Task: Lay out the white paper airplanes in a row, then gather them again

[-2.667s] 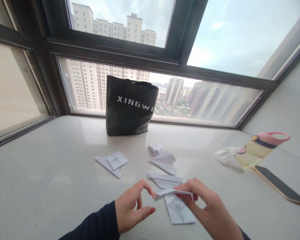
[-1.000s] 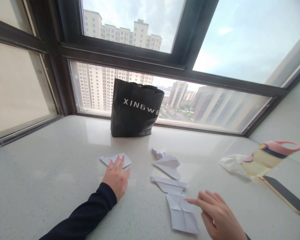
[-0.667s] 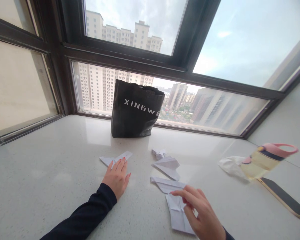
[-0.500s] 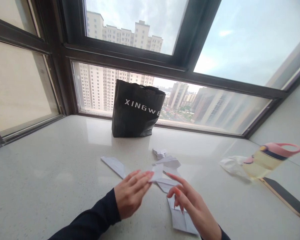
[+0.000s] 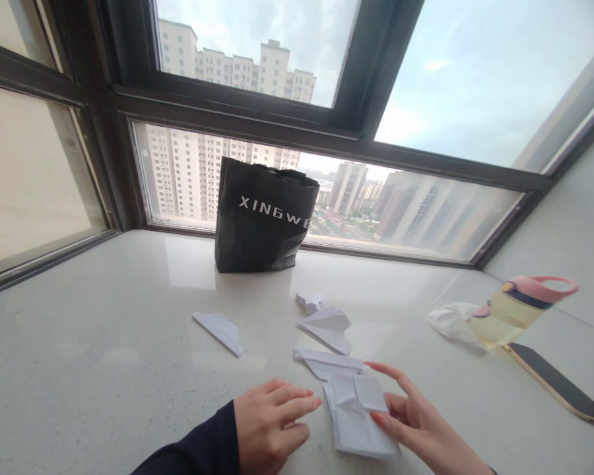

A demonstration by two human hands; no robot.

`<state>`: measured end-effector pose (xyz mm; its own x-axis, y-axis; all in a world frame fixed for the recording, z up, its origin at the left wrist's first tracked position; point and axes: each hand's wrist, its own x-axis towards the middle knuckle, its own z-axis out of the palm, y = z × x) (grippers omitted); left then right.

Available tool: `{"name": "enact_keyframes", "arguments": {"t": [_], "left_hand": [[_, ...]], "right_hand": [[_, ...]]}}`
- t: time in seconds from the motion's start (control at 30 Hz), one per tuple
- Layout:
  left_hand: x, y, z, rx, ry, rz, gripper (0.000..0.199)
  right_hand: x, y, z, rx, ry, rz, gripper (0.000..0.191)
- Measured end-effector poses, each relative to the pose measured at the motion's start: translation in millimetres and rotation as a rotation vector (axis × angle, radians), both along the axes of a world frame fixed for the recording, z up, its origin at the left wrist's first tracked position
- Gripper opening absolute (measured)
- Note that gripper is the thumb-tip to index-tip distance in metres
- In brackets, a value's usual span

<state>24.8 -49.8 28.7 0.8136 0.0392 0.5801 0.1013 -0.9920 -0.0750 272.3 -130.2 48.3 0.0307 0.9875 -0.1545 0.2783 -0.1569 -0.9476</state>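
My right hand [image 5: 413, 412] is at the right side of a squarish folded white paper [image 5: 359, 432]. Its thumb presses on the top, the index finger stretches along the upper edge, and the other fingers curl beside it, partly hidden. Creased flaps show on this paper, and another paper edge peeks out under its left side. My left hand [image 5: 274, 425] hovers just left of it with fingers stretched and nothing in them. Right above lies a long folded paper strip [image 5: 321, 361]. Beyond it are a folded paper plane [image 5: 327, 325] and a small crumpled-looking folded paper [image 5: 311, 303].
Another folded paper [image 5: 220, 330] lies on the white speckled counter [image 5: 103, 349] to the left. A black bag [image 5: 264, 227] stands by the window. At the right are a crumpled tissue [image 5: 453, 322], a yellow bottle with pink lid [image 5: 519, 310] and a dark phone-like slab [image 5: 564, 382].
My left hand has let go of a small folded paper and drawn back lower. My right hand has moved down and right onto the squarish paper. The view has shifted slightly.
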Motion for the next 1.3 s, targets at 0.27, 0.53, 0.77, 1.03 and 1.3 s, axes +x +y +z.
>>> {"name": "enact_keyframes", "arguments": {"t": [0.27, 0.53, 0.77, 1.03, 1.3], "left_hand": [[27, -10, -19.6, 0.065, -0.022, 0.013, 0.024], [53, -15, -43.7, 0.091, -0.044, 0.099, 0.024], [2, 29, 17.1, -0.172, 0.289, 0.493, 0.032], [-53, 78, 2.5, -0.181, 0.292, 0.852, 0.037], [-23, 69, 31.8, -0.425, 0.138, 0.617, 0.029]], "right_hand": [[-4, -3, -25.5, 0.076, -0.438, -0.055, 0.060], [11, -2, -28.8, 0.381, -0.834, -0.116, 0.048], [26, -7, -16.1, 0.416, -0.910, -0.214, 0.041], [20, -7, -12.1, 0.357, -0.908, -0.096, 0.031], [-4, -4, 12.6, 0.324, -0.691, -0.016, 0.029]]}}
